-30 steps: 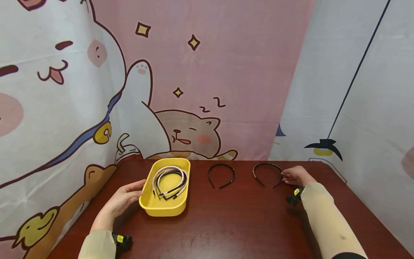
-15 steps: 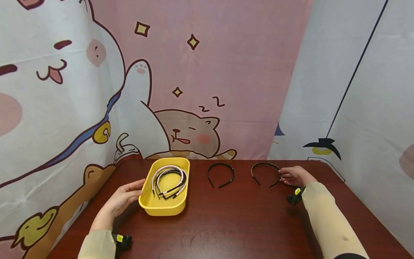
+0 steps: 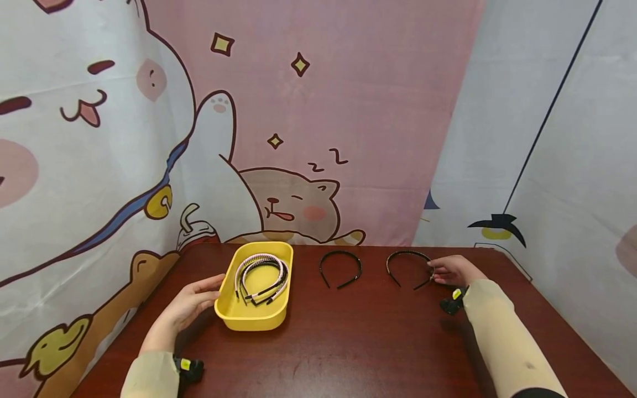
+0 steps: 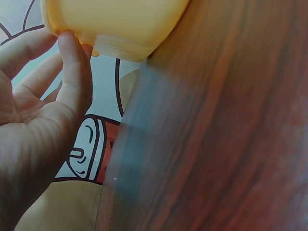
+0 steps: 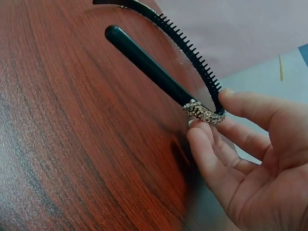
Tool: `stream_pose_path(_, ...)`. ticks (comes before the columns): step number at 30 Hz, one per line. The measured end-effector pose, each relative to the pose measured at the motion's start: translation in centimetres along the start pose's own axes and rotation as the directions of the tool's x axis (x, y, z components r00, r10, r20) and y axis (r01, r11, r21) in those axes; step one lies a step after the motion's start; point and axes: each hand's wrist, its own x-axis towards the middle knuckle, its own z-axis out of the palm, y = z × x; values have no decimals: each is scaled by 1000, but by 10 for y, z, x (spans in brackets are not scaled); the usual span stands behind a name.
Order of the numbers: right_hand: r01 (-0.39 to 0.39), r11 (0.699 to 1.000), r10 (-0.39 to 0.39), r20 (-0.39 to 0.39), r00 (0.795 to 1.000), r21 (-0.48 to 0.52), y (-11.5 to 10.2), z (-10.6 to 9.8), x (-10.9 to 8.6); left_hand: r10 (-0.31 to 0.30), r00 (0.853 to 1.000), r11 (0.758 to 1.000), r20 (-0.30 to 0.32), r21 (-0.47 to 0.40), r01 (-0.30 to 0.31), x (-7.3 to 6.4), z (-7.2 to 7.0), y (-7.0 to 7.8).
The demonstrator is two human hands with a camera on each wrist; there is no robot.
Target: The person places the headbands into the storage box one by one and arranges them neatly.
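My right hand (image 3: 455,270) pinches one side of a black headband (image 5: 195,57) near its cluster of gold beads (image 5: 204,111). A row of comb teeth shows along its inner side in the right wrist view. In the head view the same headband (image 3: 409,252) is toward the table's far right. At the left, my left hand (image 3: 186,307) touches the near outer side of a yellow tray (image 3: 254,324) with lightly bent fingers (image 4: 72,72). Several headbands (image 3: 261,262), pink and black, lie inside the tray. Another black headband (image 3: 340,252) rests between the tray and my right hand.
A dark red wooden table (image 3: 343,337) carries everything. Behind it hangs a cloth backdrop (image 3: 373,138) with cartoon animals, close to the table's far edge. Each wrist wears a small black camera (image 3: 452,304).
The headband in my right hand has shifted slightly leftward along with the fingers, its tips turning a little toward the left. My left hand and the tray have stayed in place.
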Motion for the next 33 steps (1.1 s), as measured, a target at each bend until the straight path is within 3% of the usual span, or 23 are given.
stream_pose_path(12, 55, 992, -58, -22, 998, -113, -7, 3, -9, -6, 1000, 1000, -6, 9, 6, 0, -1, -2)
stream_pose_path(33, 96, 981, -100, -17, 995, -169, -14, 9, -11, 9, 1000, 1000, 4, 10, -9, -1, 1, -1)
